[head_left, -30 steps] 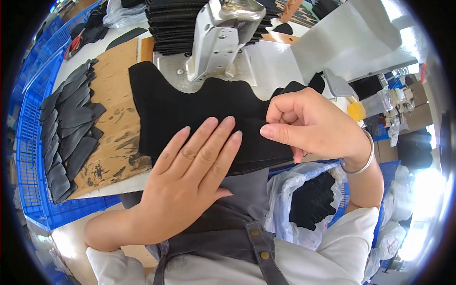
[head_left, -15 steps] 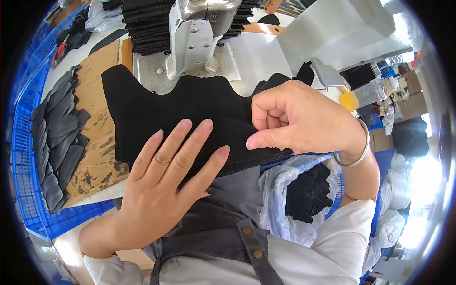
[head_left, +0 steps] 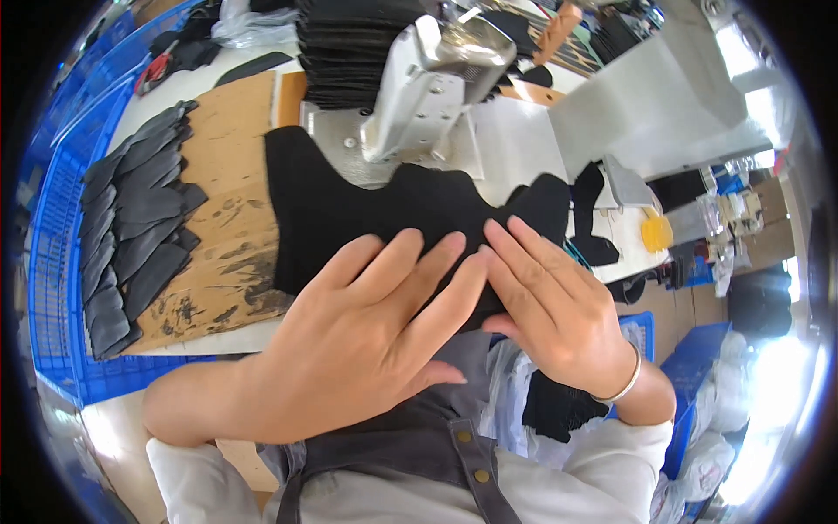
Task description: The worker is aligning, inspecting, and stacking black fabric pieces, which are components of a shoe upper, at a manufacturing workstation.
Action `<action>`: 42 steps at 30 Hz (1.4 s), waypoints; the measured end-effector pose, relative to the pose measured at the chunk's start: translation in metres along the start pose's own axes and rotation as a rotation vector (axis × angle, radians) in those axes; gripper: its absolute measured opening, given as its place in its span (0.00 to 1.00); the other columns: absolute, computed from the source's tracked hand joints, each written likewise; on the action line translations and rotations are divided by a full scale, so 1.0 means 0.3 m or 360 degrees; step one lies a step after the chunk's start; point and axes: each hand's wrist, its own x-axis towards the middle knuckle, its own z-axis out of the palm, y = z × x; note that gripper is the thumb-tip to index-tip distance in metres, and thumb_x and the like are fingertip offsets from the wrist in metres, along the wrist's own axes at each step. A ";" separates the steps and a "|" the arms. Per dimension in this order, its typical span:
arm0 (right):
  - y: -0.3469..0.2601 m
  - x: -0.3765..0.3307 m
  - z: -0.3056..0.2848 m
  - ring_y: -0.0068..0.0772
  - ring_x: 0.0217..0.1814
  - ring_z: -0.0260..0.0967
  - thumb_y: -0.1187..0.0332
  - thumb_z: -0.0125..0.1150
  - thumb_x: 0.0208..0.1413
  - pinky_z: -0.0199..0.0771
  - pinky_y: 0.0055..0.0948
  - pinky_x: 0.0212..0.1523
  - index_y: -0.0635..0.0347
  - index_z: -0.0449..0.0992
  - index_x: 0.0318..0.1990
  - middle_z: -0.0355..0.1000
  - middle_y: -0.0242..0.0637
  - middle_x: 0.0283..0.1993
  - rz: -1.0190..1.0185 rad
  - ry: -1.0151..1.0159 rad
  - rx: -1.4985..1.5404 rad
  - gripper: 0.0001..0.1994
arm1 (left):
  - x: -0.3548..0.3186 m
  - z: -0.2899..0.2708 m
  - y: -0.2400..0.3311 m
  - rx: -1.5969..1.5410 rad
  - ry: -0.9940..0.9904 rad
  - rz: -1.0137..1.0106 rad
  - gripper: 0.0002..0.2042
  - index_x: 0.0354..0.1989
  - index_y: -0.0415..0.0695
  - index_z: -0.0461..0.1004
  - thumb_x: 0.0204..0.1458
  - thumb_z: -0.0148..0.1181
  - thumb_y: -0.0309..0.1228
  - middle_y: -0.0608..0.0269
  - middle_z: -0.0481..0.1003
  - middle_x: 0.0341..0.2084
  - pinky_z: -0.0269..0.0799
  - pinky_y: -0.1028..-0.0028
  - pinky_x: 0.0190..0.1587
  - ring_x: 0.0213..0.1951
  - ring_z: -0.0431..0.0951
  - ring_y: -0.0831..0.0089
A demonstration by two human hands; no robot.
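The black fabric piece point(head_left: 349, 205) lies directly under the fingertips of both hands and spreads out ahead of them on the counter point(head_left: 524, 135). Its long axis runs left to right, across the front of both grips, with the wavy edge on the side away from them. The larger stretch lies ahead and to the left of the left hand point(head_left: 362, 336); the shorter lobed end is just ahead of the right hand point(head_left: 563, 319). Neither hand is clearly nearer, as both rest on it.

The left grip is wide: palm down, fingers fanned over the fabric, thumb apart, nothing pinched. The right grip is flat too, with its fingers close together, their tips beside the left forefinger's. Its thumb sits at the near edge of the fabric; whether it touches there, I can't quite tell against the black.

Ahead of both grips, past the fabric, stands a silver machine point(head_left: 415, 113), with a stack of black pieces point(head_left: 345, 52) behind it. Well left of the left grip, grey leaf-shaped pieces point(head_left: 148, 205) overlap on a stained brown board point(head_left: 231, 131). A small black cutout point(head_left: 598, 249) lies to the right of the right grip.
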 end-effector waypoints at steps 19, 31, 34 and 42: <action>0.036 0.072 -0.003 0.47 0.48 0.75 0.77 0.60 0.47 0.74 0.37 0.49 0.71 0.73 0.47 0.75 0.50 0.46 -0.0189 0.0553 -0.0081 0.17 | -0.177 -0.347 -0.201 0.1291 0.0598 -0.0480 0.20 0.52 0.41 0.72 0.49 0.48 0.21 0.57 0.75 0.47 0.65 0.60 0.57 0.50 0.75 0.61; -0.009 0.058 0.057 0.48 0.57 0.68 0.69 0.69 0.39 0.68 0.41 0.56 0.67 0.76 0.46 0.73 0.46 0.52 -0.0170 0.0194 0.0323 0.23 | 0.322 -0.166 -0.576 0.0646 0.0141 -0.0066 0.24 0.57 0.43 0.66 0.53 0.57 0.36 0.54 0.71 0.52 0.64 0.62 0.54 0.56 0.68 0.58; -0.010 0.047 0.053 0.49 0.51 0.73 0.79 0.63 0.40 0.74 0.40 0.52 0.71 0.75 0.44 0.74 0.50 0.47 -0.0224 0.0245 0.0277 0.18 | 0.217 -0.213 -0.580 0.0507 0.0406 0.0182 0.27 0.60 0.42 0.63 0.53 0.59 0.39 0.52 0.68 0.55 0.61 0.66 0.58 0.56 0.67 0.60; 0.011 0.032 0.073 0.54 0.43 0.75 0.83 0.49 0.37 0.78 0.39 0.43 0.72 0.72 0.41 0.74 0.53 0.42 -0.0321 0.0517 0.0117 0.18 | -0.446 -0.341 -0.659 0.0810 -0.0364 -0.0914 0.05 0.32 0.44 0.76 0.49 0.60 0.31 0.60 0.76 0.32 0.70 0.62 0.41 0.40 0.76 0.59</action>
